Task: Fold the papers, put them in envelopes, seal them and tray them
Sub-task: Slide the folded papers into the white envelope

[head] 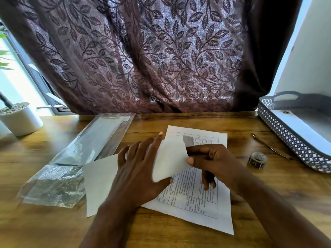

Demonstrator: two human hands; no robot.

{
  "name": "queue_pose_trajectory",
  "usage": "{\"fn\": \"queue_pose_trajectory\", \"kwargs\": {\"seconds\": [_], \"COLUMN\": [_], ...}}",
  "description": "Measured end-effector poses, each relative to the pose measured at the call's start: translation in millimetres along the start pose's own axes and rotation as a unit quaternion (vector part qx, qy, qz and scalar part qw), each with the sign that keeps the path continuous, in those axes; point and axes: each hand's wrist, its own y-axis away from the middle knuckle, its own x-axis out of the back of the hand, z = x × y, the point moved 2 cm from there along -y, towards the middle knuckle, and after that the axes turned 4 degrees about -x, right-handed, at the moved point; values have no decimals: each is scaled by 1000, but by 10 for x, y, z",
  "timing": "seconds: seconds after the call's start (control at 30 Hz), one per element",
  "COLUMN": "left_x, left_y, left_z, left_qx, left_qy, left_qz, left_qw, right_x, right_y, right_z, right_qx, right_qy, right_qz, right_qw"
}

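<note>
Envelope (100,181) at table centre, on the printed sheet (206,203). Left hand (138,172) lies flat across it, pinning it. Right hand (215,161) pinches its 2 o'clock end and lifts it, likely to open the mouth. Tray (290,135) waits at 2 o'clock.

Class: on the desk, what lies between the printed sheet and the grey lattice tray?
In the head view, a pen and a small roll of tape lie between the printed sheet and the tray.

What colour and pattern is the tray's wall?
Grey tray with white lattice cut-outs; head view.
</note>
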Motion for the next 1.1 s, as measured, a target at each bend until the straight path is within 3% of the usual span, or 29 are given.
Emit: {"fn": "queue_pose_trajectory", "kwargs": {"seconds": [0.43, 0.67, 0.87, 1.0, 1.1], "left_x": [7, -29, -40, -61, -55], "left_y": [-77, -37, -58, -50, -72], "left_z": [135, 93, 116, 151, 105], "left_qx": [-16, -12, -9, -18, 9], "left_qy": [-25, -27, -48, -59, -26], "left_qz": [4, -9, -4, 3, -38], "left_qw": [1000, 1000, 999, 998, 999], "right_x": [-141, -116, -240, -277, -235], "right_y": [44, -7, -9, -14, -29], "right_z": [-37, 10, 86, 89, 88], "right_qx": [-10, -25, -49, -46, -53], "right_qy": [9, -14, -5, -17, -46], "right_qz": [-69, 16, -72, -64, -53], "right_qw": [998, 999, 996, 997, 996]}}
